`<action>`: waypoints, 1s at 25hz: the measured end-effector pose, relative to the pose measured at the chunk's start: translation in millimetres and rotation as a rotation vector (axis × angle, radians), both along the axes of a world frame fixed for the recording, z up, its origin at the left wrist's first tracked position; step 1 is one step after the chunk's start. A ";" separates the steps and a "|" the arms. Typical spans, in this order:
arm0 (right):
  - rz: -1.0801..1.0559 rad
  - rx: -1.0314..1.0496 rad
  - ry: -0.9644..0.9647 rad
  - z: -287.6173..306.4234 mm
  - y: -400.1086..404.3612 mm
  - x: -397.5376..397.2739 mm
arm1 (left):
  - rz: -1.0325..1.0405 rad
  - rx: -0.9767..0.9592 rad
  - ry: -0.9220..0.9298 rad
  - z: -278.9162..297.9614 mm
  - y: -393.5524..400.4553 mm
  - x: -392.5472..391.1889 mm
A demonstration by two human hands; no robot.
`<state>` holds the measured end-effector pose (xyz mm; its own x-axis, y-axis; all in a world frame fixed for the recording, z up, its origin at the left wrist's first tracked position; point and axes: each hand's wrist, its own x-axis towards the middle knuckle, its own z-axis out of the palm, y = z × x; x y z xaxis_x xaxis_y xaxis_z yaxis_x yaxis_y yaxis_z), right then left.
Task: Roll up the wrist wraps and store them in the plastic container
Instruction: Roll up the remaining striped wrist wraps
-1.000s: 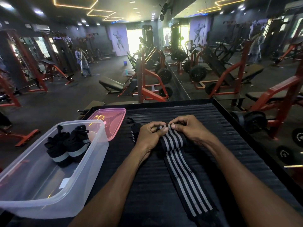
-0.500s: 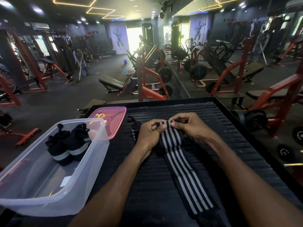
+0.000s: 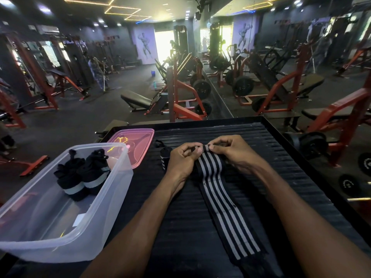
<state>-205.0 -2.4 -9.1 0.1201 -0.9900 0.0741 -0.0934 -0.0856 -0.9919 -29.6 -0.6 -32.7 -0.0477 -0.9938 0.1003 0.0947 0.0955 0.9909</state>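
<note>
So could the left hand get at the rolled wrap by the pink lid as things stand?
Probably yes. The rolled wrap stands uncovered just beside the left hand, nothing between them. But that hand and the right hand both pinch the striped wrap, so it must let go first.

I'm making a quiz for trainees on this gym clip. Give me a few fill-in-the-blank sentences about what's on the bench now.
1. The clear plastic container already holds ____ rolled wrist wraps.
2. Both hands pinch the far end of the flat ____ wrist wrap.
3. The lid lying behind the container is ____ in colour.
4. One more rolled wrap stands beside the ____ hand.

Missing words: two; striped; pink; left
</note>
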 end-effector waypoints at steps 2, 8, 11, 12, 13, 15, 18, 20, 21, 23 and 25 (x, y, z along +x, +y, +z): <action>-0.033 -0.073 0.056 0.5 0.9 0.9 | -0.008 0.034 0.022 -0.9 -0.7 -0.8; -0.062 -0.114 0.097 -0.4 1.0 4.7 | -0.060 0.101 0.080 -5.6 -1.9 -3.7; -0.026 -0.024 0.121 -1.3 1.1 5.8 | -0.047 0.060 0.066 -5.8 -1.6 -2.6; -0.040 -0.049 0.153 -2.3 0.0 5.7 | -0.051 0.058 0.063 -6.3 -2.5 -2.4; -0.058 -0.092 0.182 -2.8 -0.3 5.7 | -0.059 0.071 0.072 -6.3 -2.9 -2.4; -0.079 -0.153 0.194 -2.4 0.7 6.0 | -0.083 0.136 0.119 -4.7 -3.3 -3.7; -0.079 -0.150 0.154 -1.7 1.1 5.1 | -0.100 0.194 0.171 -1.9 -1.7 -6.0; -0.049 -0.127 0.143 -1.5 0.9 5.5 | -0.053 0.148 0.123 -2.6 -2.1 -5.5; -0.041 -0.103 0.146 -1.4 0.9 6.1 | -0.035 0.123 0.107 -3.4 -2.5 -5.0; -0.026 -0.037 0.156 -1.7 1.3 7.6 | -0.013 0.087 0.078 -6.1 -3.9 -3.2; -0.041 -0.039 0.195 -2.9 0.9 8.0 | -0.006 0.061 0.058 -8.7 -5.4 -2.6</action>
